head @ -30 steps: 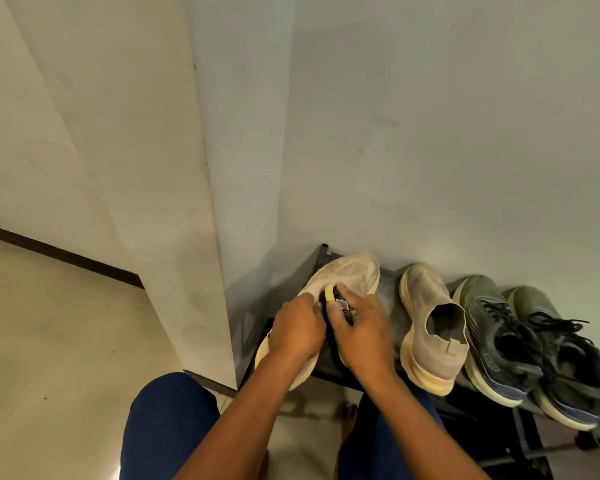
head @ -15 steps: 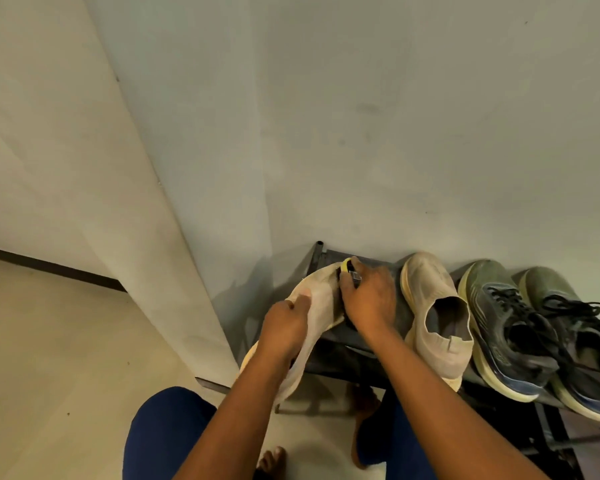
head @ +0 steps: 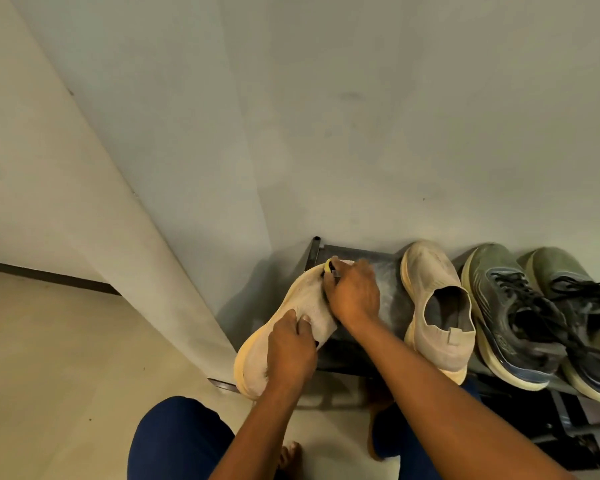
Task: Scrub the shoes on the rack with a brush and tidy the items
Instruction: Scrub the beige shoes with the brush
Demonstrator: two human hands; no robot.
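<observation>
Left hand grips beige shoe by its heel, tilting it off the rack for access; right hand clutches brush on toe. Centre frame; other shoes right.

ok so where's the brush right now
In the head view the brush is in the right hand, against the toe end of the beige shoe that the left hand grips, at the rack's left end.

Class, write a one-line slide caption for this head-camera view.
Left hand steadies a beige shoe while right hand scrubs its toe with a brush at the rack.
</observation>
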